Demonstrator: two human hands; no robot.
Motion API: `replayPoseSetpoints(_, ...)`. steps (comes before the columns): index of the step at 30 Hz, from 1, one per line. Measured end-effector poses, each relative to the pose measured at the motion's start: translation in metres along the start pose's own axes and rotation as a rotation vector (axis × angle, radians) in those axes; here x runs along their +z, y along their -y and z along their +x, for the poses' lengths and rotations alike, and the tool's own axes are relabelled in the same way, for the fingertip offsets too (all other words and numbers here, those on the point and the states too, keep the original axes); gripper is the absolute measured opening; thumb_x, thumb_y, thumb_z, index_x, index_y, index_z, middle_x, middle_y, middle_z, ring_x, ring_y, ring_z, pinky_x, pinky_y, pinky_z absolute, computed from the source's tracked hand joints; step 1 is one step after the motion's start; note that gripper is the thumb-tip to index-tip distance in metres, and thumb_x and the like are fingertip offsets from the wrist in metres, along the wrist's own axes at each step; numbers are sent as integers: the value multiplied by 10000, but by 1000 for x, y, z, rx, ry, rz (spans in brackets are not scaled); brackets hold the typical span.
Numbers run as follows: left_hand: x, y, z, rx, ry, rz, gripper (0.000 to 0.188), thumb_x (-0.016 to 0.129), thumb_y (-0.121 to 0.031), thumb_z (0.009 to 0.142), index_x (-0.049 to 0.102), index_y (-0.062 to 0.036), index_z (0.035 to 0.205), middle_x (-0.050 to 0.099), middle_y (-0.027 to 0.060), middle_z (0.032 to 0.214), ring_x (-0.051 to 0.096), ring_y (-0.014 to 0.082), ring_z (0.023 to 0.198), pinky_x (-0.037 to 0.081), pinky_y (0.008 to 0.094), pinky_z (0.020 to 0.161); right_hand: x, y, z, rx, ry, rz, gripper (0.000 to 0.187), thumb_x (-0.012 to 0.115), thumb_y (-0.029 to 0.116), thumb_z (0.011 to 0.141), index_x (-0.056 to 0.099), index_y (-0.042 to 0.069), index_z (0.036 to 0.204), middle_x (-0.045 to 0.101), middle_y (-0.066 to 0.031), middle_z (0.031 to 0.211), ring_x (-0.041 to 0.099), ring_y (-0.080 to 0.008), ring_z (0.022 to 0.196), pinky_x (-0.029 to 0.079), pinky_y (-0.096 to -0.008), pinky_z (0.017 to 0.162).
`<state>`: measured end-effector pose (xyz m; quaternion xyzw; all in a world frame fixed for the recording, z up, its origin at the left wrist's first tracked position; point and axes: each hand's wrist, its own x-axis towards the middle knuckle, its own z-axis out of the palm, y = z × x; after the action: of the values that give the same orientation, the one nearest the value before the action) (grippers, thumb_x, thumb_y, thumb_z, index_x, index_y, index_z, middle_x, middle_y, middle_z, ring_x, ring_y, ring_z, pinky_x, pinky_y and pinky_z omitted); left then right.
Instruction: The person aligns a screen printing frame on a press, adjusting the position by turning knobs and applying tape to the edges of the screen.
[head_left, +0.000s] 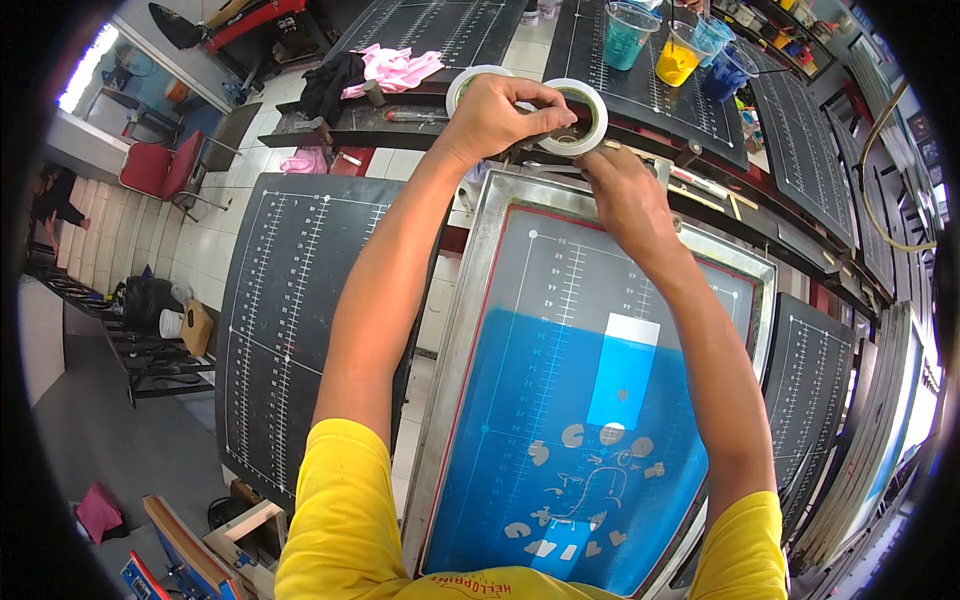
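At the top end of a metal-framed printing screen (490,215), my left hand (500,118) closes its thumb and fingers on a roll of white tape (597,103). A second tape roll (466,78) shows partly behind that hand. Just below the first roll's lower edge is my right hand (628,195), fingers curled in; whatever they pinch is hidden. The screen's blue mesh (510,400) has pale cut-out shapes and a line drawing in its lower part. A white strip (634,329) shows at the top edge of the blue area, and a dark board with ruler marks shows through the mesh.
Dark ruled boards (310,330) stand left and right of the screen. Beyond the rail are plastic cups of teal (625,42), yellow (678,62) and dark blue ink (726,80). Pink cloth (398,70) lies at the far left, near a red chair (165,167).
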<state>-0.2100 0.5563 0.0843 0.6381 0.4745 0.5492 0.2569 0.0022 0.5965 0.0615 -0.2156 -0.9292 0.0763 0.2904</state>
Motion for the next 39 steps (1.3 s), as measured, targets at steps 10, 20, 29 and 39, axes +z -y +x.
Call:
replayPoseSetpoints(10, -1, -6, -3, -43, -11, -43, 151, 720, -102, 833, 715, 38, 889, 703, 76, 816, 652, 100, 749, 523, 209, 684, 26, 3, 9, -41, 94, -67, 195, 555, 50, 782, 656, 51, 949, 613, -95, 870, 592, -278, 890, 501, -399, 769)
replayPoseSetpoints(20, -1, -4, -4, -41, -21, -43, 154, 723, -108, 832, 716, 34, 891, 703, 73, 809, 650, 99, 748, 519, 205, 674, 26, 10, 19, 171, 119, 303, 167, 604, 15, 765, 670, 35, 917, 663, -132, 884, 644, -330, 833, 524, -390, 762)
replayPoseSetpoints(29, 2, -3, 0, -12, -27, -35, 158, 717, -110, 833, 715, 36, 893, 706, 76, 801, 654, 100, 739, 519, 208, 673, 42, 16, 6, 642, -241, 1229, 205, 656, 123, 880, 624, -51, 982, 687, -119, 842, 663, -130, 776, 525, -242, 666)
replayPoseSetpoints(39, 1, -1, -2, 9, -28, -7, 158, 711, -106, 835, 711, 44, 883, 705, 79, 789, 651, 96, 732, 518, 205, 666, 38, 37, 11, 561, -238, 708, 136, 627, 118, 874, 647, -17, 869, 639, -124, 647, 598, -176, 556, 459, -322, 557)
